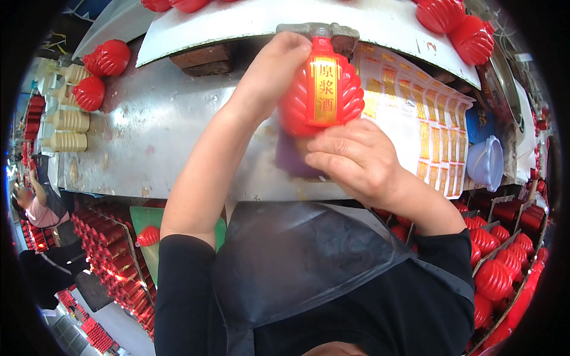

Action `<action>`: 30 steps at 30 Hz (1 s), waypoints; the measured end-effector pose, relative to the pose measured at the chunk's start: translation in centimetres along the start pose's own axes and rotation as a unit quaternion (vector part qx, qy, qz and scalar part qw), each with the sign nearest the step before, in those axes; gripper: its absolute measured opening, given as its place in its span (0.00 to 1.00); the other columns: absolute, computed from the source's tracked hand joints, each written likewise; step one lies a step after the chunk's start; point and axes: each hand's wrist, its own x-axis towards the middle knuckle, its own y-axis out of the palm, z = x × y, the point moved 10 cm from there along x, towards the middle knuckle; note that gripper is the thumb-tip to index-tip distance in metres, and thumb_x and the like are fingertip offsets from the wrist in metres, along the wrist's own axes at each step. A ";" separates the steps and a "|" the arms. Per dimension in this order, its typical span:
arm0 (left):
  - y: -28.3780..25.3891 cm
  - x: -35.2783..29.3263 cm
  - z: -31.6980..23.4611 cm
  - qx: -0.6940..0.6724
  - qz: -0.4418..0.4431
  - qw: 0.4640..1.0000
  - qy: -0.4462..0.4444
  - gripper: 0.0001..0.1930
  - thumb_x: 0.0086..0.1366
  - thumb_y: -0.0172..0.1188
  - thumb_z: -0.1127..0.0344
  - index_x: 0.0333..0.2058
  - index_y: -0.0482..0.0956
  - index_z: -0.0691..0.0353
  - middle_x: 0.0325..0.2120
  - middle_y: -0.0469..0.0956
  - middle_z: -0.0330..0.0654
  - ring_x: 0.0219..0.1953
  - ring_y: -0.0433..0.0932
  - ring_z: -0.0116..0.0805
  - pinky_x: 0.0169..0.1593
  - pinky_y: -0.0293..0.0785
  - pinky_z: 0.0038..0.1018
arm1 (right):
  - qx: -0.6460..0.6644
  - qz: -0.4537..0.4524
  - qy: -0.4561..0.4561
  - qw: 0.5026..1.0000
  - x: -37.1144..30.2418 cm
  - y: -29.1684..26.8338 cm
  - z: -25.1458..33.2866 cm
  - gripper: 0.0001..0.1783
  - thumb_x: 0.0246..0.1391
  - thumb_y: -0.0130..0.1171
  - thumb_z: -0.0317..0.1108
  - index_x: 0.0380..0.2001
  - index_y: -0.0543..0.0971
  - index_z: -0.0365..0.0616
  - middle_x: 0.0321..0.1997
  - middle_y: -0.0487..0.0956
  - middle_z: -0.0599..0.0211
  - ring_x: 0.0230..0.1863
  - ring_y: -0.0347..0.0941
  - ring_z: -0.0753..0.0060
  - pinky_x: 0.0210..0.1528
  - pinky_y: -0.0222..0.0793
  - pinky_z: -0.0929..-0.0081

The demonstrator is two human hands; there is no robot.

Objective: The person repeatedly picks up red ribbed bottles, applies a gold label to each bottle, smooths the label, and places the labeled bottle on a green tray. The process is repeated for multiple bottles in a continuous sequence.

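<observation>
Lower right of frame: divided crate (pixel 515 209) packed with red ribbed bottles (pixel 493 279), upright in their cells. Lower left: another crate (pixel 113 249) full of dark red bottles in rows, one loose red bottle (pixel 148 236) on a green board beside it. Right edge: pale blue plastic cup (pixel 485 161) lying on its side, contents not visible. Upper left: cream ribbed bottles (pixel 68 121) lined on the metal worktop (pixel 148 136), two red bottles (pixel 100 74) near them. More red bottles (pixel 454 24) on the white raised shelf at top. Center top: red ribbed bottle with gold label (pixel 322 89) held upright over the worktop, just above a purple pad (pixel 291 157). Left hand (pixel 274 71) comes up from lower center, forearm stretched long, grip closed around the bottle's upper left shoulder and neck, fingers wrapped over the top. Right hand (pixel 356 161) is below the bottle, grip curled tight against its base, knuckles toward camera, fingers pressing at the label's lower end. Sheet of gold labels (pixel 433 127) lies just right of the bottle, on the worktop. Another person (pixel 37 210) at far left edge.
</observation>
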 end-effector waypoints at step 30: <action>5.5 -10.4 -10.8 0.478 -0.083 0.767 0.419 0.10 0.59 0.71 0.58 0.25 0.84 0.56 0.26 0.79 0.44 0.32 0.83 0.48 0.38 0.80 0.41 | -0.012 -0.242 0.394 0.886 -6.4 -6.2 -5.6 0.17 0.66 0.65 0.22 0.57 0.83 0.32 0.50 0.87 0.58 0.48 0.84 0.72 0.53 0.80 0.74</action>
